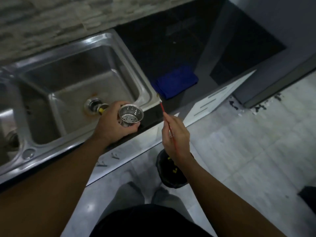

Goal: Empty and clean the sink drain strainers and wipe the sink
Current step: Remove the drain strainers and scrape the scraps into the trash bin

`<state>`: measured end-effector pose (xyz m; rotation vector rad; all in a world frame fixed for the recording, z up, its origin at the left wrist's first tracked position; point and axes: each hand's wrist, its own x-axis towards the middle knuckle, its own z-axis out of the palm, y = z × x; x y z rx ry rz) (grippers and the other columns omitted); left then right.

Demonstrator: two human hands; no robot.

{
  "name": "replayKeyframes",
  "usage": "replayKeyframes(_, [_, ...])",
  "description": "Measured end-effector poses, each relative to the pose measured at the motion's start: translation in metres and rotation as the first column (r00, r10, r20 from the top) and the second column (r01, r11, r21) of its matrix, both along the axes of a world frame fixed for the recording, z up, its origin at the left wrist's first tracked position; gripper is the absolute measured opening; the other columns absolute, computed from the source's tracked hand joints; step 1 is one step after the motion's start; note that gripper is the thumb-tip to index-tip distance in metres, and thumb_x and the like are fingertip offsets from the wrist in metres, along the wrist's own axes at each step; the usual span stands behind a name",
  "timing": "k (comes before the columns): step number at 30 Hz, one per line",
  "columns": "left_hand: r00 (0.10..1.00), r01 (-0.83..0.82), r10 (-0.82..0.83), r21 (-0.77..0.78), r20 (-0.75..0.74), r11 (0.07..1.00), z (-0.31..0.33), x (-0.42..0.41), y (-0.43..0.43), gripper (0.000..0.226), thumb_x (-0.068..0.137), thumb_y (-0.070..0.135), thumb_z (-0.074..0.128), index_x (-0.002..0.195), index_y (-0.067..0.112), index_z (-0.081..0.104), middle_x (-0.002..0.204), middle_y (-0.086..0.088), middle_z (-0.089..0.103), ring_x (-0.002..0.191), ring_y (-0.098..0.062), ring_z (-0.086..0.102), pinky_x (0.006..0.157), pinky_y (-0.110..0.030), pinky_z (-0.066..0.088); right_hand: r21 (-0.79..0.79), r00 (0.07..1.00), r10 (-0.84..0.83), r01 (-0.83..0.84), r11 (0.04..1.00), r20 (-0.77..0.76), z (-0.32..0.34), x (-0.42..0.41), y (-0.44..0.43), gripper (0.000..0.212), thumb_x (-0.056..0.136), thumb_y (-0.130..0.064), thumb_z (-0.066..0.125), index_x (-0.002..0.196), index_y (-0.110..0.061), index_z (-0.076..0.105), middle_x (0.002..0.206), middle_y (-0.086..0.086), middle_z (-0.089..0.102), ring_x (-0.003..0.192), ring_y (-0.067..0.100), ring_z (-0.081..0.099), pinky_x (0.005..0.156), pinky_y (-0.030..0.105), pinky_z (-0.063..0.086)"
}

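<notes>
My left hand (pixel 112 124) grips a steel drain strainer (pixel 130 116), a perforated cup with its open side facing up, at the front rim of the right sink basin (pixel 68 79). The basin's drain (pixel 94 106) sits open, with something yellow at its edge. My right hand (pixel 176 135) pinches a thin red brush (pixel 166 120) with its tip pointing up toward the counter's corner. A second basin (pixel 6 103) lies at the far left.
A folded blue cloth (pixel 177 81) lies on the dark counter (pixel 164 41) right of the sink. On the tiled floor below my right arm stands a black bin (pixel 164 170) holding yellow bits. White cabinet fronts (pixel 210 101) run under the counter.
</notes>
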<state>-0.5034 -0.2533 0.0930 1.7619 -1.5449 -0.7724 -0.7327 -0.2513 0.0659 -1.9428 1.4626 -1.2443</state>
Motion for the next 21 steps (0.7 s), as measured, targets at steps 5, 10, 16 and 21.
replayKeyframes(5, [0.99, -0.137, 0.138, -0.009, 0.018, 0.99, -0.004, 0.07, 0.002, 0.078, 0.058, 0.049, 0.091, 0.125, 0.032, 0.055, 0.124, 0.015, 0.062, 0.116, -0.008, 0.06, 0.1, -0.032, 0.051, -0.016, 0.975, 0.219, -0.219, 0.976, -0.03, 0.009, 0.076, -0.028, 0.031, 0.099, 0.0, 0.056, 0.129, 0.004, 0.064, 0.119, 0.013, 0.068, 0.105, 0.016, 0.066, 0.098, 0.021, 0.052])
replayKeyframes(10, [0.968, -0.25, 0.248, 0.07, 0.038, 0.966, -0.026, 0.135, 0.006, 0.085, 0.054, 0.047, 0.084, 0.132, 0.035, 0.053, 0.131, 0.006, 0.064, 0.122, -0.018, 0.061, 0.103, -0.044, 0.05, 0.071, 0.913, 0.374, -0.367, 0.928, -0.166, -0.005, 0.146, -0.054, 0.031, 0.101, -0.006, 0.053, 0.13, -0.001, 0.063, 0.109, 0.011, 0.068, 0.091, 0.01, 0.061, 0.089, 0.017, 0.051])
replayKeyframes(16, [0.931, -0.345, 0.361, 0.203, -0.047, 0.916, -0.07, 0.195, 0.005, 0.083, 0.055, 0.03, 0.089, 0.13, 0.034, 0.055, 0.126, 0.007, 0.063, 0.116, -0.013, 0.061, 0.096, -0.028, 0.05, 0.238, 0.822, 0.48, -0.422, 0.875, -0.308, -0.029, 0.201, -0.078, 0.047, 0.103, -0.009, 0.046, 0.15, -0.011, 0.047, 0.103, 0.008, 0.069, 0.086, 0.016, 0.062, 0.079, 0.019, 0.046])
replayKeyframes(21, [0.941, -0.333, 0.336, 0.292, 0.042, 0.897, -0.115, 0.228, -0.002, 0.073, 0.065, 0.015, 0.091, 0.13, 0.015, 0.058, 0.132, -0.008, 0.06, 0.123, -0.025, 0.057, 0.096, -0.019, 0.037, 0.346, 0.831, 0.393, -0.263, 0.901, -0.393, -0.041, 0.214, -0.077, 0.044, 0.104, -0.016, 0.045, 0.148, -0.017, 0.051, 0.115, 0.007, 0.07, 0.091, 0.028, 0.068, 0.079, 0.042, 0.056])
